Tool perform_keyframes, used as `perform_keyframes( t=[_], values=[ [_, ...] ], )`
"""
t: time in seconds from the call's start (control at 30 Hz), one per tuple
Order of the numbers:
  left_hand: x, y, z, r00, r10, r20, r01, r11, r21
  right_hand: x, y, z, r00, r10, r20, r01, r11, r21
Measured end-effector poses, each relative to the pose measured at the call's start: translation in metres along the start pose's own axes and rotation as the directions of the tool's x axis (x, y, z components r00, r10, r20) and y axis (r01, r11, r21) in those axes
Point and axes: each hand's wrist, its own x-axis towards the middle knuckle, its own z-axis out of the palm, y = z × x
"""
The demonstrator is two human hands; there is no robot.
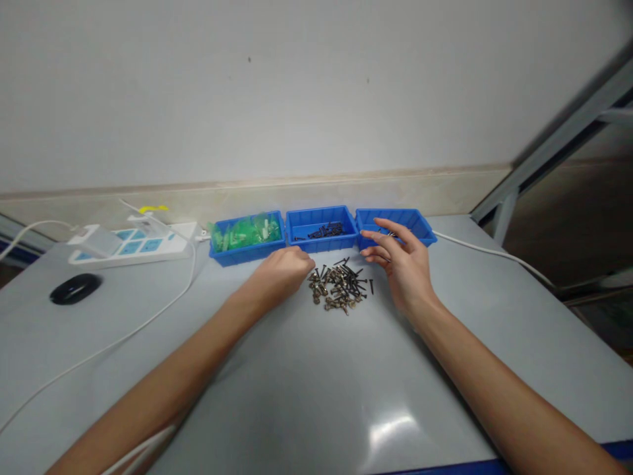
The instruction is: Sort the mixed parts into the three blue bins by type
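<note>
A pile of mixed black and brass screws lies on the grey table. My left hand rests at the pile's left edge with its fingers curled closed; whether it holds anything is hidden. My right hand hovers right of the pile with fingers spread, reaching over the front rim of the right blue bin. Behind the pile, the middle blue bin holds black screws. The left blue bin holds green plastic pieces.
A white power strip with a plugged-in adapter sits at the back left, and a white cable trails across the table. A black round object lies far left. Another white cable runs right. A metal frame stands at the right.
</note>
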Motion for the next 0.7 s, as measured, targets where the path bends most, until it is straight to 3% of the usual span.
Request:
perform_keyframes(
  t=[0.1,0.27,0.4,0.5,0.7],
  values=[
    [-0.003,-0.001,0.0,0.999,-0.031,0.016,0.031,1.0,0.002,0.0,0.001,-0.001,0.999,0.0,0.038,0.001,1.0,-0.012],
    [-0.005,0.004,-0.005,0.977,-0.091,-0.192,0.029,0.953,-0.301,0.0,0.006,-0.004,0.97,-0.008,0.244,0.053,0.982,-0.179],
    [-0.001,0.016,-0.017,0.944,-0.282,-0.173,0.08,0.703,-0.707,-0.003,0.007,-0.006,0.896,-0.016,0.444,0.173,0.932,-0.317],
    [0.002,0.023,-0.023,0.925,-0.366,-0.106,0.109,0.52,-0.847,-0.006,0.008,-0.005,0.847,0.034,0.531,0.149,0.943,-0.299],
    [0.005,0.023,-0.028,0.894,-0.445,0.047,0.182,0.266,-0.947,-0.009,0.007,-0.002,0.859,0.107,0.5,0.008,0.975,-0.223]
  ],
)
